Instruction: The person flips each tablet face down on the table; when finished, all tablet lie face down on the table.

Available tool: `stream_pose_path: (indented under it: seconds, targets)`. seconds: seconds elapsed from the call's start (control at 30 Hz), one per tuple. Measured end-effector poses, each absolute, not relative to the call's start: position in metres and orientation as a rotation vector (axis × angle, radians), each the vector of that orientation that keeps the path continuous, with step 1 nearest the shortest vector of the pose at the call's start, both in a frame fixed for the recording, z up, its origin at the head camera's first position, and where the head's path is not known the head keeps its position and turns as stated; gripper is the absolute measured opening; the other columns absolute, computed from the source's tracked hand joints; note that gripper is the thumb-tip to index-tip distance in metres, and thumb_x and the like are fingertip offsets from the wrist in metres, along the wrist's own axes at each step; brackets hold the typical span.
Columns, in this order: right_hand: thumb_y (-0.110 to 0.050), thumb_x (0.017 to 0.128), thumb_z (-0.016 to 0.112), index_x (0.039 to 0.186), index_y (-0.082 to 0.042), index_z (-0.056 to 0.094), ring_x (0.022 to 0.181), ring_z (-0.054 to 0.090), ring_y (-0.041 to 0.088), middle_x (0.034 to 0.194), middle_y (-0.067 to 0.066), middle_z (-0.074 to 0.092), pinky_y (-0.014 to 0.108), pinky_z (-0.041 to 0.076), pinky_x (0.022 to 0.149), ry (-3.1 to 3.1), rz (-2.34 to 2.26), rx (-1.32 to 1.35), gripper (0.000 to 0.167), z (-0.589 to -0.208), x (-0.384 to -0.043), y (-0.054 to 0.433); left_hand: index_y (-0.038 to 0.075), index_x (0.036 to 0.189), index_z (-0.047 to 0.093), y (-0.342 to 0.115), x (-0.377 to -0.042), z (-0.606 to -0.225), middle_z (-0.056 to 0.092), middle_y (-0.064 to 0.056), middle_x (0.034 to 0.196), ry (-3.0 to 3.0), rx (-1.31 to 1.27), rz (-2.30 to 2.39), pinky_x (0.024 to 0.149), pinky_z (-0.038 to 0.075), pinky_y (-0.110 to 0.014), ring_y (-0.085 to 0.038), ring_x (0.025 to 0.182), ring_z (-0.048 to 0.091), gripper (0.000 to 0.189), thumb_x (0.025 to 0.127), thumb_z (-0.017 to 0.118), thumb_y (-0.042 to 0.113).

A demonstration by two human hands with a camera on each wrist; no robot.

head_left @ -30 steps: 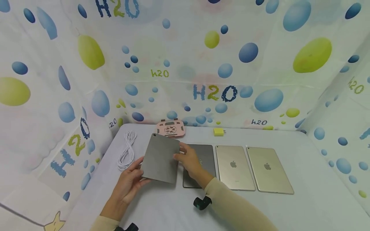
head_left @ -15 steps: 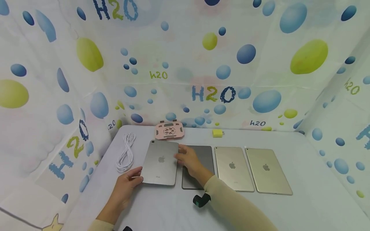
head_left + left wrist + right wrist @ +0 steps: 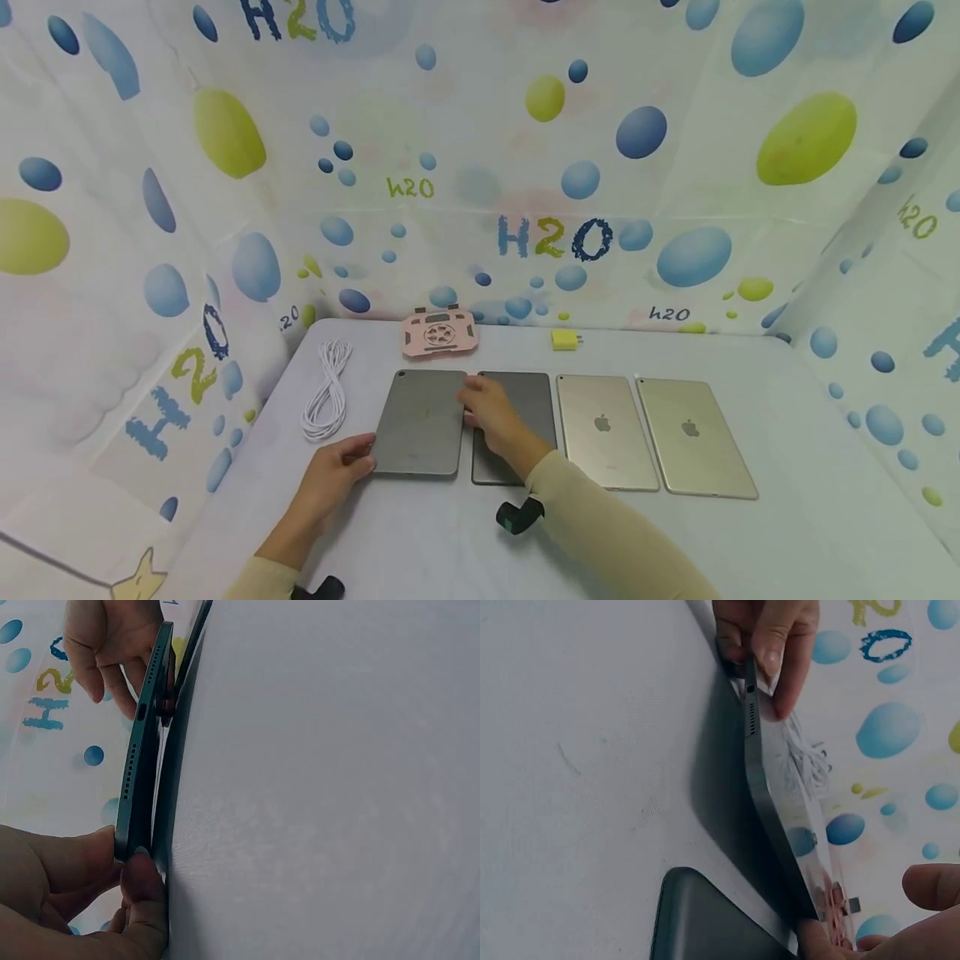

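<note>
A grey tablet (image 3: 420, 425) lies back side up between my two hands, its back camera at the far left corner. My left hand (image 3: 326, 483) pinches its near left corner; in the left wrist view, thumb and finger (image 3: 142, 881) take opposite faces. Fingers of my right hand (image 3: 495, 417) hold the right edge near the far corner. In the right wrist view a fingertip (image 3: 814, 937) meets that edge from below, the thumb raised apart. Both wrist views show the tablet tilted, with a gap above the cloth. Partly under my right hand lies a dark grey tablet (image 3: 536, 396).
Two gold tablets (image 3: 607, 433) (image 3: 697, 437) lie flat in the row to the right. Behind stand a pink case (image 3: 439, 335) and a yellow charger plug (image 3: 565, 339). A coiled white cable (image 3: 327, 392) lies left. Patterned cloth walls (image 3: 450, 108) surround the white table (image 3: 450, 542).
The grey tablet has come down from a tilted, raised position to nearly flat, left of the dark grey tablet. Both hands have stayed at its edges.
</note>
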State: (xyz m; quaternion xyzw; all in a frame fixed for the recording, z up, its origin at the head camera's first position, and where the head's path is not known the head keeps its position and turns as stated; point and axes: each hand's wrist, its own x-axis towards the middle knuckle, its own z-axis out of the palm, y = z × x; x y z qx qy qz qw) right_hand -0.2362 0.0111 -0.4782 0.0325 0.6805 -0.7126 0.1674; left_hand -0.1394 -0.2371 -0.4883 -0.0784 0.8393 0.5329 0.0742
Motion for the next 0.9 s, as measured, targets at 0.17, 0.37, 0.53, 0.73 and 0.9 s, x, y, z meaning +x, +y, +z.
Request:
stream_pose_path:
  seconds: [0.17, 0.37, 0.53, 0.73, 0.9]
  targets:
    - [-0.010, 0.100, 0.055, 0.151, 0.010, 0.035, 0.145, 0.038, 0.042, 0.159, 0.028, 0.033, 0.054, 0.040, 0.114, 1.922, -2.044, 0.095, 0.059, -0.472, -0.232, 0.007, -0.008, 0.139, 0.055, -0.235, -0.139, -0.484, 0.062, -0.017, 0.119, 2.539, -0.212, 1.565, 0.087, 0.051, -0.027, -0.024, 0.108, 0.059, 0.044, 0.097, 0.061, 0.004]
    - [-0.011, 0.099, 0.056, 0.153, 0.011, 0.030, 0.148, 0.029, 0.046, 0.161, 0.030, 0.028, 0.057, 0.032, 0.118, 1.910, -2.057, 0.093, 0.064, -0.473, -0.229, 0.004, -0.009, 0.142, 0.052, -0.231, -0.137, -0.481, 0.061, -0.024, 0.131, 2.510, -0.220, 1.561, 0.101, 0.052, -0.044, -0.033, 0.122, 0.058, 0.044, 0.101, 0.055, 0.007]
    - [-0.012, 0.099, 0.057, 0.155, 0.008, 0.029, 0.147, 0.031, 0.047, 0.159, 0.031, 0.030, 0.059, 0.031, 0.118, 1.944, -2.028, 0.059, 0.066, -0.473, -0.226, 0.004, -0.007, 0.146, 0.048, -0.228, -0.137, -0.477, 0.062, -0.026, 0.131, 2.505, -0.202, 1.506, 0.091, 0.055, -0.047, -0.034, 0.117, 0.061, 0.051, 0.102, 0.058, 0.017]
    - [-0.014, 0.099, 0.058, 0.155, 0.003, 0.033, 0.144, 0.037, 0.046, 0.158, 0.028, 0.035, 0.058, 0.036, 0.115, 1.991, -1.992, 0.045, 0.063, -0.475, -0.224, 0.007, -0.002, 0.149, 0.046, -0.228, -0.136, -0.477, 0.063, -0.023, 0.129, 2.541, -0.167, 1.434, 0.083, 0.056, -0.043, -0.033, 0.116, 0.061, 0.056, 0.101, 0.061, 0.024]
    - [-0.014, 0.100, 0.058, 0.152, 0.003, 0.039, 0.137, 0.045, 0.043, 0.155, 0.027, 0.039, 0.055, 0.048, 0.105, 1.981, -1.983, 0.006, 0.058, -0.477, -0.222, 0.011, 0.000, 0.149, 0.046, -0.231, -0.133, -0.478, 0.062, -0.024, 0.132, 2.534, -0.141, 1.448, 0.090, 0.054, -0.048, -0.037, 0.122, 0.060, 0.056, 0.102, 0.061, 0.025]
